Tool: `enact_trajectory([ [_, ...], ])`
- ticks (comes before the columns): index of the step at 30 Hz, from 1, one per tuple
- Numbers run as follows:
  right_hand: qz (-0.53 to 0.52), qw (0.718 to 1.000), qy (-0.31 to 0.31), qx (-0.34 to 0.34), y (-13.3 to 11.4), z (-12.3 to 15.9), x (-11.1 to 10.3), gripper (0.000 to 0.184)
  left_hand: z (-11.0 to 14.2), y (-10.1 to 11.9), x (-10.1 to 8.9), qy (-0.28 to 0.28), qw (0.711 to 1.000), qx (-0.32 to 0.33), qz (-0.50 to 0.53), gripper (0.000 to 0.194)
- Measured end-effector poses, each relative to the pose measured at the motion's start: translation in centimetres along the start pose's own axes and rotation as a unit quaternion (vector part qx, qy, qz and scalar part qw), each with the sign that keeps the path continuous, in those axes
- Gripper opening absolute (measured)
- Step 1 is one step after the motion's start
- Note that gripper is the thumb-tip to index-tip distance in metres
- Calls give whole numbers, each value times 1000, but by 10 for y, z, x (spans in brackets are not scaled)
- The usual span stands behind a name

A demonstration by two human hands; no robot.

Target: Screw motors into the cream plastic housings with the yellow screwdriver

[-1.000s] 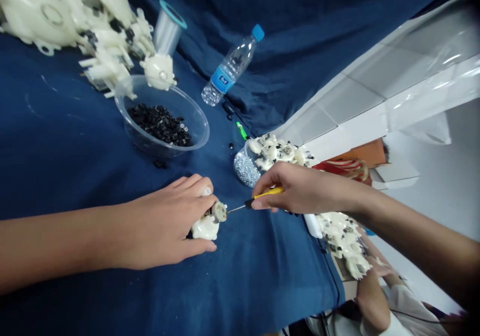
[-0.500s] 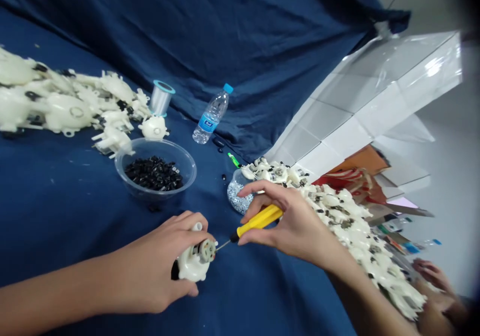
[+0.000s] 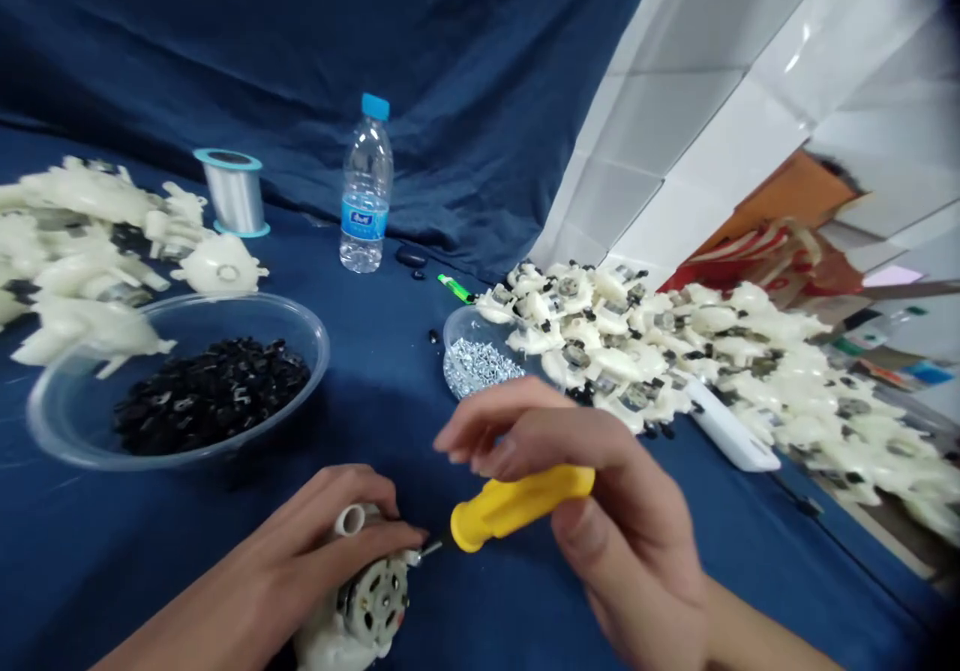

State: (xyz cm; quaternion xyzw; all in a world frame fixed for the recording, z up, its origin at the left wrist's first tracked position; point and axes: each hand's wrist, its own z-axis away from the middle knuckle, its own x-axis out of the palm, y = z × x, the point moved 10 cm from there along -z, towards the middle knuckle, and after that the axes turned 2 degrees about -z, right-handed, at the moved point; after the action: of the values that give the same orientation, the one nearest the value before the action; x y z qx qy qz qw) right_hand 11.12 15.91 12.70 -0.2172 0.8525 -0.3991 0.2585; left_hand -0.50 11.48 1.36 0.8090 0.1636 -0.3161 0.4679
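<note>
My left hand (image 3: 300, 546) is wrapped round a cream plastic housing (image 3: 328, 641) near the bottom of the view. A round metal motor (image 3: 380, 599) sits in this housing, and a short white tube sticks up between my fingers. My right hand (image 3: 637, 511) holds a screwdriver (image 3: 517, 506) by its yellow handle, with the fingers curled over the top and the thumb beneath. Its shaft points left, and the tip meets the edge of the housing beside my left fingertips. Whether a screw sits at the tip is too small to tell.
Left stands a clear bowl (image 3: 319, 361) of small black parts, with cream housings (image 3: 90, 261) behind. A wire spool (image 3: 238, 196) and water bottle (image 3: 366, 196) stand further back. A small tub (image 3: 450, 336) of screws and more housings (image 3: 600, 341) lie right, near a white device (image 3: 727, 426).
The view has shifted closer and turned, so the bowl and bottle appear larger and further left. My right fingers have shifted round the yellow handle. Both hands still hold the same things.
</note>
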Motion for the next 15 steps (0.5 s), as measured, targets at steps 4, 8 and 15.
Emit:
enact_trajectory([
  [4, -67, 994, -37, 80, 0, -1, -1, 27, 5, -11, 6, 26, 999, -25, -22, 68],
  [8, -60, 996, -39, 58, 1, -3, -4, 36, 8, -14, 11, 23, 999, -33, -31, 76],
  [15, -13, 999, 16, 34, 7, 5, -12, 47, 1, -6, 5, -11, 999, -17, -35, 70],
])
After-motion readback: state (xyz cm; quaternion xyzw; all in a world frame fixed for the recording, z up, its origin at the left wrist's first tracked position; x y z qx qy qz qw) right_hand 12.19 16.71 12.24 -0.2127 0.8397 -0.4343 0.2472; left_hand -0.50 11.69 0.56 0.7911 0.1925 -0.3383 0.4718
